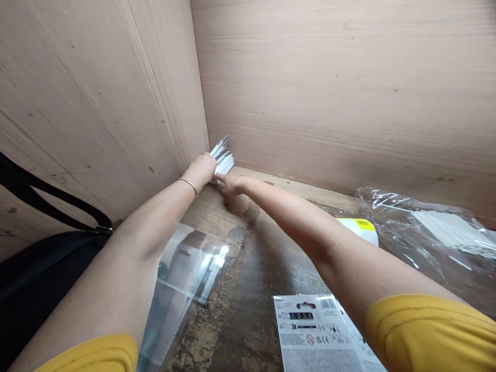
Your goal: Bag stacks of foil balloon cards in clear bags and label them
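Note:
In the far corner, a stack of thin white cards or folded sheets (pixel 225 164) stands with its edges fanned out. My left hand (pixel 203 169), with a bracelet at the wrist, is closed around the stack's left side. Pressed against its lower near side is my right hand (pixel 231 184), one finger or thumb lying over the edge and the others curled under. The stack seems split into an upper and a lower bunch. Most of my fingertips are hidden, and any print on the cards is too small to read.
Wooden panels (pixel 341 82) meet at the corner. Clear plastic sleeves (pixel 182 279) lie beneath my left arm, a black bag (pixel 50 274) at far left. Printed white packaging cards (pixel 310 336), a white roll with yellow label (pixel 360 231) and a clear bag of white sticks (pixel 445 227) lie right.

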Available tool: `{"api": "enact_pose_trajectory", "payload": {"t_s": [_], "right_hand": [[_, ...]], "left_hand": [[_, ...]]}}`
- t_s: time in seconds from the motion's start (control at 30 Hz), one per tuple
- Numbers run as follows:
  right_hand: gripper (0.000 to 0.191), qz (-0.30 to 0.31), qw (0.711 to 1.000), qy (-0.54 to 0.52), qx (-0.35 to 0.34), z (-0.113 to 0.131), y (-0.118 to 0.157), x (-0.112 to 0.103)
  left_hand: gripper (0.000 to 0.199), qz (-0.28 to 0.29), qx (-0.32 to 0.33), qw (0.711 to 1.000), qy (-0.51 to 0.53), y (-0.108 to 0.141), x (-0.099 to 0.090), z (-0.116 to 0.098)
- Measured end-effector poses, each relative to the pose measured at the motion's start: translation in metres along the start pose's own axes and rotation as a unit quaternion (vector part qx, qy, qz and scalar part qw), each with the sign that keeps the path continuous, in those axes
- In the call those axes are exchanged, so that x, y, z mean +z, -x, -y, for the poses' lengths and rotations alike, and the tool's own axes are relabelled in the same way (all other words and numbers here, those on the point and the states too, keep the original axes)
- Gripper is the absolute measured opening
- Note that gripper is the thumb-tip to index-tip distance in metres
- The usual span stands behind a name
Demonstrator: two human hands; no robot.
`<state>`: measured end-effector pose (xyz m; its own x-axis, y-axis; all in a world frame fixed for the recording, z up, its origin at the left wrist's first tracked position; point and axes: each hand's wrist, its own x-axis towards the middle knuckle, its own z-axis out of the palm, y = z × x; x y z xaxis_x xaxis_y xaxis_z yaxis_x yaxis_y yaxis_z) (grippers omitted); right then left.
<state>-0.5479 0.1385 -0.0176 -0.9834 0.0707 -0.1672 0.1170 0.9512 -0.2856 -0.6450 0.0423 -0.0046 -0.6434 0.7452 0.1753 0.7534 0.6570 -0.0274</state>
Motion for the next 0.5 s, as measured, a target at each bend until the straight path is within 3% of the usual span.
{"api": "enact_pose_trajectory", "payload": {"t_s": [0.17,0.33,0.43,0.5], "right_hand": [[0.086,-0.013,0.999,-0.034,-0.001,-0.004,-0.003,0.002],[0.075,-0.062,0.99,-0.129,0.004,-0.006,-0.006,0.01],[0.059,-0.146,0.966,-0.215,0.009,-0.005,-0.006,0.006],[0.044,-0.23,0.934,-0.273,0.017,-0.003,0.003,-0.006]], "left_hand": [[0.043,-0.013,-0.018,1.0,0.022,0.003,0.001,-0.001],[0.029,-0.08,-0.058,0.994,0.046,0.004,-0.011,0.006],[0.026,-0.195,-0.067,0.971,0.121,0.007,-0.041,0.012],[0.018,-0.294,-0.071,0.929,0.214,0.016,-0.068,0.012]]}}
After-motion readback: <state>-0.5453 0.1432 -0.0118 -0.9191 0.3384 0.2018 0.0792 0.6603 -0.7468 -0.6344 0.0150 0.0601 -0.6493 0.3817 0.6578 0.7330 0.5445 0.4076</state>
